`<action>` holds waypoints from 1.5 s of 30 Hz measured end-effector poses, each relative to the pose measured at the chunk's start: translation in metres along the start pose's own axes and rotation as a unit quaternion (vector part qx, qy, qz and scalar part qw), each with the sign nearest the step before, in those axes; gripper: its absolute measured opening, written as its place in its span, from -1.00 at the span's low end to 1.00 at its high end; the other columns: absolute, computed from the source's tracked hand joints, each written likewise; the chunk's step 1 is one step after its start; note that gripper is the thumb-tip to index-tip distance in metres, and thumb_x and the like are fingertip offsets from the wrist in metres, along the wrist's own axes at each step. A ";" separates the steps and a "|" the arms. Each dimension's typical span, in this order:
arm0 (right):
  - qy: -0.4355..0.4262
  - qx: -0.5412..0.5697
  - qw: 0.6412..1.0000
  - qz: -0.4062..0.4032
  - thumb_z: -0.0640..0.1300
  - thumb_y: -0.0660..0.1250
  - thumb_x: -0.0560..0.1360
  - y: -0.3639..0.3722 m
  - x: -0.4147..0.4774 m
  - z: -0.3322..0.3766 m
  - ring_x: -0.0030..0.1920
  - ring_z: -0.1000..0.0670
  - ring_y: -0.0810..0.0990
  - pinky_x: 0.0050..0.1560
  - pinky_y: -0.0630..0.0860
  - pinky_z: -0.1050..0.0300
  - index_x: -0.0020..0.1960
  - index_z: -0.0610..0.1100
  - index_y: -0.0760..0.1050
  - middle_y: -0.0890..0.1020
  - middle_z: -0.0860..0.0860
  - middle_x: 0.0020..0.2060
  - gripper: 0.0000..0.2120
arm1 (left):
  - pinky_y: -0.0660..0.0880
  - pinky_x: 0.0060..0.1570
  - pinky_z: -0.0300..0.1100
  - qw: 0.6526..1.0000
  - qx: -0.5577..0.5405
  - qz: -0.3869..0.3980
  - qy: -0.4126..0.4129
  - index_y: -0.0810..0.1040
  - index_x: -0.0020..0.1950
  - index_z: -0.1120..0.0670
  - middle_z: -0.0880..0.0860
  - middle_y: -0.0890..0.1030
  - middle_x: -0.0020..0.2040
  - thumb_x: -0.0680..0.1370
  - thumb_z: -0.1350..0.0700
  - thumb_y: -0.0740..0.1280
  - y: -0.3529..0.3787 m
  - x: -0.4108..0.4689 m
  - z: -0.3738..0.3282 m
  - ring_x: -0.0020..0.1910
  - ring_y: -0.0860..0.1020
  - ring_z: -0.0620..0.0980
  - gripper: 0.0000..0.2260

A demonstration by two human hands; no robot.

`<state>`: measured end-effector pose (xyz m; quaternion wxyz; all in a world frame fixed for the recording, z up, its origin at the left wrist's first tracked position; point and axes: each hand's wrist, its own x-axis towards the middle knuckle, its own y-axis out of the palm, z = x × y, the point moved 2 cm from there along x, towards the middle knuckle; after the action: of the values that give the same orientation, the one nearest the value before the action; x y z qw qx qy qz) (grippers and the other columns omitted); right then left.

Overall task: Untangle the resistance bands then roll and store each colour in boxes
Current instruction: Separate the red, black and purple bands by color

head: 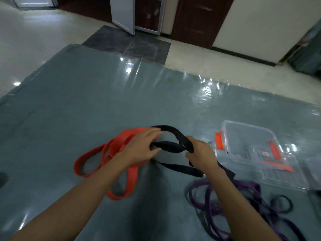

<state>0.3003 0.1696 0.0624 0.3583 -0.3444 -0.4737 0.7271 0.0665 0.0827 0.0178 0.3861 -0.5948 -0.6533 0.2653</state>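
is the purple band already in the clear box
No, the purple band lies in loose coils on the mat, outside the clear box and nearer the person.

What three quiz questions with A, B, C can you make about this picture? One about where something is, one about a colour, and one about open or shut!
1. Where is the clear box?
A) on a chair
B) on a shelf
C) on the mat, by the right hand

2. Which colour band runs from the left hand to the right hand?
A) black
B) yellow
C) white

3. How is the clear box?
A) lid shut
B) open, no band inside
C) stuffed with bands

Answers:
1. C, it lies on the mat just past the right hand.
2. A, the black band is gripped by both hands.
3. B, its top is open and you can see through to its floor.
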 end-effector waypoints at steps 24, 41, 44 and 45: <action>0.048 0.107 0.945 -0.304 -0.30 0.33 0.39 -0.194 -0.264 -0.269 0.03 -0.13 0.60 0.06 0.56 -0.06 0.31 0.13 0.52 0.65 0.05 0.02 -0.44 | 0.47 -0.16 -0.29 0.978 -0.190 0.039 0.072 0.54 0.07 -0.12 -0.16 0.62 -0.20 0.47 0.03 0.44 0.172 0.074 -0.355 -0.20 0.57 -0.19 -0.79; 0.271 0.086 0.911 -0.298 -0.29 0.29 0.50 -0.142 -0.425 -0.512 -0.08 -0.04 0.61 -0.12 0.58 0.01 0.30 0.18 0.47 0.55 0.16 0.03 -0.51 | 0.52 -0.17 -0.10 0.939 -0.123 0.231 0.224 0.58 0.00 -0.09 -0.15 0.61 -0.23 0.46 0.09 0.48 0.347 0.109 -0.562 -0.22 0.57 -0.12 -0.82; 0.299 0.092 0.904 -0.291 -0.29 0.30 0.47 -0.142 -0.439 -0.554 -0.10 -0.02 0.63 -0.09 0.61 -0.01 0.31 0.20 0.44 0.56 0.15 0.07 -0.48 | 0.44 -0.21 -0.24 0.928 -0.138 0.253 0.235 0.55 0.03 -0.15 -0.20 0.57 -0.25 0.46 0.02 0.48 0.386 0.116 -0.589 -0.25 0.53 -0.21 -0.79; 0.309 0.094 0.902 -0.286 -0.30 0.30 0.46 -0.143 -0.442 -0.570 -0.12 -0.01 0.63 -0.10 0.61 -0.02 0.29 0.20 0.44 0.57 0.14 0.05 -0.47 | 0.45 -0.21 -0.25 0.926 -0.143 0.258 0.237 0.55 0.03 -0.14 -0.19 0.58 -0.24 0.45 0.00 0.49 0.399 0.121 -0.597 -0.24 0.53 -0.21 -0.80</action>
<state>1.0305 0.0891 0.0887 0.7103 -0.3659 -0.3465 0.4914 0.7851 0.1944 0.0536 0.3585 -0.8373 -0.3975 0.1112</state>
